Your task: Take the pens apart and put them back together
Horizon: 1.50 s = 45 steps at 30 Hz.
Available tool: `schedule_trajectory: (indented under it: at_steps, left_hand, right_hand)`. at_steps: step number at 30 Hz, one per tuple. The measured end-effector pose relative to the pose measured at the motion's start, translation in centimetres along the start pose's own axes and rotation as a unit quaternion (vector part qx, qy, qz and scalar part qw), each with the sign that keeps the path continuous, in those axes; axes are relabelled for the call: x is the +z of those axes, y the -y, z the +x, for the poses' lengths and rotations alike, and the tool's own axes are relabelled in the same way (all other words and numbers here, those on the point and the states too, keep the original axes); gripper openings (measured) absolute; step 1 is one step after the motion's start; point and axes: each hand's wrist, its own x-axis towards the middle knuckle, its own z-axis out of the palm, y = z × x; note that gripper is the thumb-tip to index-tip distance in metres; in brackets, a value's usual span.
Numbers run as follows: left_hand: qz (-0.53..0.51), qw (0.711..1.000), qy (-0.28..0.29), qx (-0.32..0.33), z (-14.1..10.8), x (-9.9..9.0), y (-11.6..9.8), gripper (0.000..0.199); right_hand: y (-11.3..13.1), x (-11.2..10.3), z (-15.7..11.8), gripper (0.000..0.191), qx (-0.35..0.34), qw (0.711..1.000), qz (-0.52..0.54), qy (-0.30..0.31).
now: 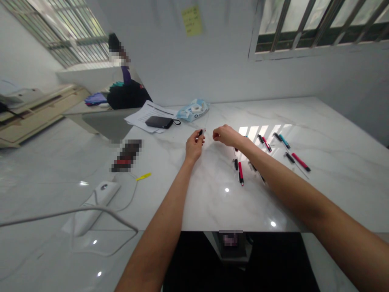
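My left hand (194,147) pinches a small black pen part (200,132) with a pale tip between its fingertips. My right hand (225,136) sits just to its right, fingers curled together, with nothing showing in them. Both hands hover over the white marble table (212,202). To the right, under my right forearm, lie several loose pens, among them a red-and-black pen (240,172), another red-and-black pen (300,162) and a teal-and-black pen (284,140). My right forearm hides part of the pens.
Behind my hands lie papers (148,116), a black pouch (159,122) and a blue-and-white packet (193,109). On the left are a blurred dark object (127,155), a yellow strip (143,176) and a white corded device (105,190). A wall bounds the table's far edge.
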Motion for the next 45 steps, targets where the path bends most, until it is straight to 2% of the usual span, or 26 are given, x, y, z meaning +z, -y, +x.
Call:
schedule_trajectory:
  at_steps: [3, 6, 12, 15, 18, 23, 27, 40, 45]
  left_hand:
    - [0.072, 0.996, 0.032, 0.032, -0.6, 0.1, -0.4, 0.025]
    - [0.155, 0.983, 0.068, 0.079, -1.4, 0.5, -1.0, 0.023]
    - [0.238, 0.956, 0.121, 0.121, -2.6, 1.6, -2.4, 0.023]
    - [0.247, 0.949, 0.147, 0.129, -3.2, 2.0, -3.0, 0.021]
    - [0.248, 0.944, 0.168, 0.137, -3.5, 2.3, -3.3, 0.021]
    - [0.243, 0.945, 0.163, 0.143, -3.5, 2.3, -3.5, 0.019]
    - [0.234, 0.947, 0.159, 0.151, -3.4, 2.1, -3.4, 0.018]
    - [0.237, 0.944, 0.168, 0.157, -3.6, 2.4, -3.5, 0.019]
    - [0.235, 0.945, 0.166, 0.154, -3.6, 2.4, -3.4, 0.019]
  right_hand:
    - [-0.9, -1.6, -1.5, 0.014, 0.021, 0.989, 0.124, -0.081]
    - [-2.2, -2.4, -4.5, 0.014, 0.067, 0.949, 0.271, -0.145]
    - [-3.7, -1.9, -11.3, 0.038, 0.151, 0.851, 0.458, -0.21]
    - [-3.6, -1.6, -12.6, 0.041, 0.153, 0.826, 0.495, -0.221]
    - [-3.5, -1.4, -12.7, 0.039, 0.141, 0.835, 0.485, -0.218]
    - [-3.2, -1.4, -12.3, 0.037, 0.11, 0.857, 0.449, -0.229]
    - [-3.1, -1.4, -12.3, 0.037, 0.107, 0.854, 0.45, -0.238]
    - [-3.2, -1.0, -12.1, 0.038, 0.1, 0.861, 0.455, -0.206]
    - [-3.0, -1.2, -12.2, 0.035, 0.116, 0.858, 0.443, -0.233]
